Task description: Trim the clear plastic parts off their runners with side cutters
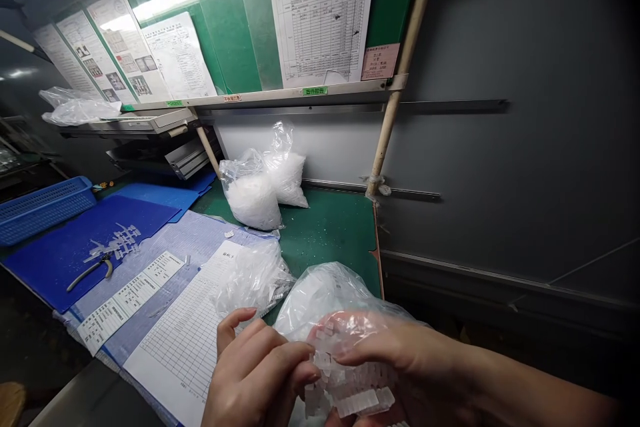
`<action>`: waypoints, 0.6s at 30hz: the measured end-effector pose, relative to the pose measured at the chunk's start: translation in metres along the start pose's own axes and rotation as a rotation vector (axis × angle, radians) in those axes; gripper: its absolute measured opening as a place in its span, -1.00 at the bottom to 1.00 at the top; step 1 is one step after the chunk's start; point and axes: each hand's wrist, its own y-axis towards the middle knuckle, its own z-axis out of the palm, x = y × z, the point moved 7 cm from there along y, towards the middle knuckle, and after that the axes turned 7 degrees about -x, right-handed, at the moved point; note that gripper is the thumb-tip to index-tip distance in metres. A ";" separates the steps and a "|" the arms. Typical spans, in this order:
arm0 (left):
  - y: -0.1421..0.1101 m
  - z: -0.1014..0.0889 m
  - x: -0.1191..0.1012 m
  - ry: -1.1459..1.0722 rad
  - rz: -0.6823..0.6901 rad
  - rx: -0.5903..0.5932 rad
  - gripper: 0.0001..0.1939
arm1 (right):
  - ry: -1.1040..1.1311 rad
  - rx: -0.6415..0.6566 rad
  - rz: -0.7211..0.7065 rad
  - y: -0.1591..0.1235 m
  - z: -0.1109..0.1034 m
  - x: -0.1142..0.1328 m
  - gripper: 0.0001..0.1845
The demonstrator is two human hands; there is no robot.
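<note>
Near the bottom of the view, my right hand (400, 353) is curled around a handful of small translucent plastic pieces (363, 402), some lined up in ribbed strips. Clear film partly covers its fingers. My left hand (260, 373) comes from the other side, its fingertips pinched together against the edge of the same pieces. Exactly which piece they grip is hidden. Just behind the hands stands a clear plastic bag (325, 287) with whitish contents. A loose heap of translucent pieces (255, 273) lies to its left, partly on a printed grid sheet (175, 347).
Two filled clear bags (253, 200) stand at the back of the green table (335, 233). On the left are a blue mat (145, 210) with scattered pieces, nippers (90, 273), a label strip (133, 300) and a blue basket (45, 207). A post (400, 80) rises at the back right.
</note>
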 end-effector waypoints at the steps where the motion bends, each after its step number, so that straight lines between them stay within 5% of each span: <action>1: 0.000 -0.001 0.000 0.013 0.009 -0.003 -0.89 | -0.008 0.003 0.000 0.000 0.001 0.000 -0.69; 8: 0.000 -0.002 -0.007 0.111 0.167 -0.011 -0.87 | -0.086 -0.051 -0.007 0.009 -0.008 -0.007 -0.64; 18: 0.001 -0.002 0.001 0.088 0.049 0.011 -0.86 | -0.089 -0.040 -0.039 0.002 0.005 0.003 -0.67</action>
